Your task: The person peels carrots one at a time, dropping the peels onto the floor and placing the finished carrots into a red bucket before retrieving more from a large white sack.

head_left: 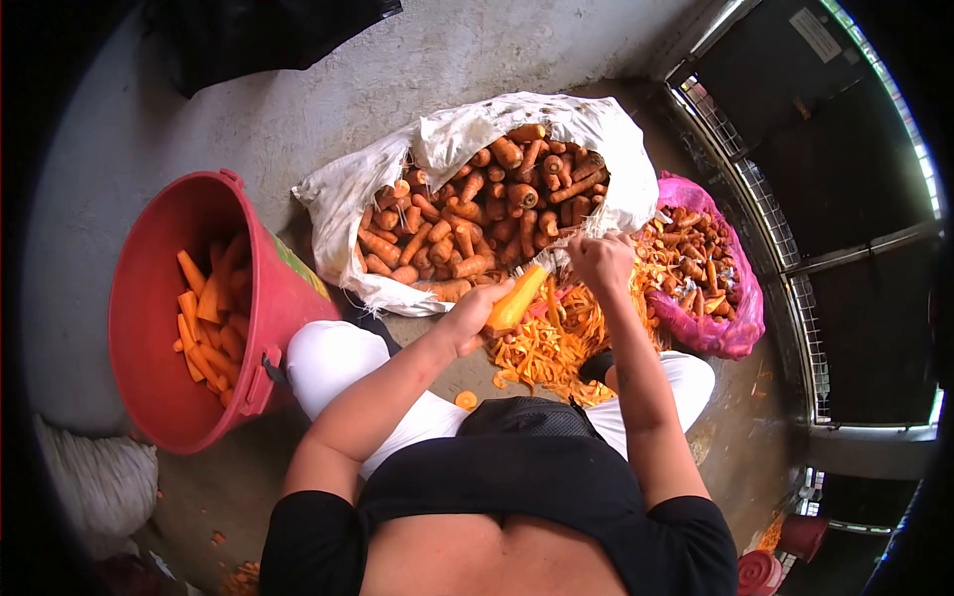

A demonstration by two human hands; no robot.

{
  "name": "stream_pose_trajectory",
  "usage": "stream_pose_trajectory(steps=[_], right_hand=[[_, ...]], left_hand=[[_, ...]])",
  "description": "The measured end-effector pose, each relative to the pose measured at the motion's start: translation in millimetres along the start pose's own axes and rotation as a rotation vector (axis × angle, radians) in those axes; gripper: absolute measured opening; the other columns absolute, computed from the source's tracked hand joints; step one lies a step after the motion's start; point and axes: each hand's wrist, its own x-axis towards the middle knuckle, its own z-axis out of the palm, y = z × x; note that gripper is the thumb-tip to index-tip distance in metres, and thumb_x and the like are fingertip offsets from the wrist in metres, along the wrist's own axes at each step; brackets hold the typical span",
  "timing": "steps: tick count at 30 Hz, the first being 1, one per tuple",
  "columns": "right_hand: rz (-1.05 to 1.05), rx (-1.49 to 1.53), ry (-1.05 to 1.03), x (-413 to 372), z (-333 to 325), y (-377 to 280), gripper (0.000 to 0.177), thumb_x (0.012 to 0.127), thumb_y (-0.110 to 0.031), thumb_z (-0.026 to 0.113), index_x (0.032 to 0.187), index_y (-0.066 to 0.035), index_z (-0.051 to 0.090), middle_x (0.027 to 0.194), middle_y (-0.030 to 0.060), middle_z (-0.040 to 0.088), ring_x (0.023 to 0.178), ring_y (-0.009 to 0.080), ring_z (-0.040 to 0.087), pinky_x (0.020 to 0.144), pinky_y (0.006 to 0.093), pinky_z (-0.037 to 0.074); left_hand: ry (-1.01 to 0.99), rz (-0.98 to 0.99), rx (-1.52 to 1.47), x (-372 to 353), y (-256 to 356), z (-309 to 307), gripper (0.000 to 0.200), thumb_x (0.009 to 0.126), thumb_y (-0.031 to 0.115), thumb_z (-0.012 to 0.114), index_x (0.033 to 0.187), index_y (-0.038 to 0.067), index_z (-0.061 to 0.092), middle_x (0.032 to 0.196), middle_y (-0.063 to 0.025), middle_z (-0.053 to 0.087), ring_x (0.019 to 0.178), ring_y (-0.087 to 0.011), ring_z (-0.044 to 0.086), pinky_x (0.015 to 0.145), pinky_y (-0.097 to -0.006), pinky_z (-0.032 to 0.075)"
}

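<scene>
In my left hand point(471, 318) lies a peeled, bright orange carrot point(515, 303), its far end pointing up and to the right. My right hand point(602, 262) is closed just beyond that tip, on a thin pale tool that looks like a peeler point(556, 259); fingers and blur hide most of it. Below both hands, orange peelings point(556, 348) are heaped on the floor. Behind them, a torn white sack point(457, 136) lies open, full of unpeeled carrots point(472, 209).
To the left, a tilted red bucket point(288, 288) holds peeled carrots point(204, 328). A pink bag point(750, 298) of carrot pieces and scraps stands at the right, near a dark barred gate point(855, 189). A whitish sack point(99, 487) lies lower left. A red container point(802, 536) is lower right.
</scene>
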Motion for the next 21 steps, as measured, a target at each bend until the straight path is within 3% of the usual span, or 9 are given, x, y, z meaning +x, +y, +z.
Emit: stream_pose_trajectory(steps=[2, 5, 8, 9, 10, 12, 15, 21], right_hand=[[0.124, -0.137, -0.065, -2.6, 21.1, 24.4, 0.041, 0.085, -0.030, 0.055, 0.049, -0.011, 0.064, 0.042, 0.0004, 0.053, 0.041, 0.0156, 0.049, 0.060, 0.0324, 0.043], [0.315, 0.138, 0.024, -8.4, -2.2, 10.9, 0.042, 0.087, -0.034, 0.054, 0.056, -0.011, 0.069, 0.043, 0.0000, 0.055, 0.041, 0.0160, 0.051, 0.059, 0.0317, 0.043], [0.380, 0.402, -0.121, -17.2, -28.0, -15.9, 0.047, 0.091, -0.029, 0.049, 0.047, -0.015, 0.059, 0.037, -0.0057, 0.045, 0.032, 0.0077, 0.034, 0.064, 0.0302, 0.041], [0.377, 0.494, -0.065, -20.3, -37.3, -32.0, 0.045, 0.090, -0.029, 0.051, 0.048, -0.015, 0.061, 0.037, -0.0069, 0.045, 0.034, 0.0072, 0.033, 0.063, 0.0290, 0.039], [0.162, 0.424, 0.019, -24.9, -45.1, -40.7, 0.042, 0.088, -0.027, 0.055, 0.048, -0.015, 0.062, 0.036, -0.0045, 0.044, 0.036, 0.0083, 0.035, 0.058, 0.0296, 0.037], [-0.059, 0.435, 0.127, -31.8, -44.6, -55.6, 0.039, 0.085, -0.023, 0.058, 0.047, -0.015, 0.060, 0.038, -0.0026, 0.045, 0.039, 0.0103, 0.038, 0.054, 0.0302, 0.035], [-0.159, 0.478, 0.162, -31.7, -57.9, -82.6, 0.035, 0.079, -0.014, 0.065, 0.045, -0.010, 0.056, 0.042, 0.0015, 0.049, 0.041, 0.0171, 0.044, 0.053, 0.0312, 0.033], [-0.195, 0.393, 0.173, -26.7, -49.0, -80.6, 0.034, 0.077, -0.016, 0.065, 0.044, -0.012, 0.055, 0.041, 0.0006, 0.048, 0.042, 0.0162, 0.046, 0.052, 0.0324, 0.035]], left_hand=[[-0.035, -0.004, -0.066, -3.6, 5.0, 2.7, 0.042, 0.100, 0.035, 0.033, 0.119, 0.000, 0.049, 0.086, -0.0094, 0.061, 0.070, -0.0154, 0.061, 0.057, -0.0265, 0.050], [-0.008, 0.013, -0.150, 0.2, 6.7, 1.6, 0.041, 0.099, 0.035, 0.034, 0.118, 0.002, 0.050, 0.089, -0.0105, 0.062, 0.076, -0.0162, 0.061, 0.064, -0.0281, 0.051], [0.037, 0.009, -0.169, 8.3, 5.6, -2.4, 0.037, 0.099, 0.033, 0.036, 0.118, 0.005, 0.051, 0.090, -0.0087, 0.062, 0.079, -0.0157, 0.062, 0.065, -0.0285, 0.052], [0.067, 0.003, -0.183, 11.3, 2.4, -3.2, 0.036, 0.098, 0.033, 0.037, 0.117, 0.006, 0.051, 0.090, -0.0079, 0.062, 0.078, -0.0152, 0.062, 0.064, -0.0283, 0.052], [0.098, -0.002, -0.199, 13.3, -0.5, -3.8, 0.036, 0.098, 0.033, 0.038, 0.116, 0.006, 0.052, 0.090, -0.0071, 0.062, 0.078, -0.0148, 0.062, 0.064, -0.0282, 0.052], [0.146, -0.015, -0.173, 15.5, -2.7, -5.3, 0.034, 0.097, 0.034, 0.041, 0.114, 0.007, 0.053, 0.090, -0.0056, 0.062, 0.076, -0.0145, 0.062, 0.062, -0.0283, 0.051], [0.187, 0.006, -0.181, 14.8, -3.9, -4.5, 0.033, 0.095, 0.034, 0.045, 0.112, 0.008, 0.054, 0.089, -0.0046, 0.062, 0.073, -0.0143, 0.062, 0.062, -0.0278, 0.051], [0.196, 0.031, -0.168, 2.7, 4.3, 8.8, 0.033, 0.095, 0.033, 0.046, 0.110, 0.006, 0.054, 0.087, -0.0059, 0.062, 0.070, -0.0140, 0.062, 0.060, -0.0264, 0.052]])
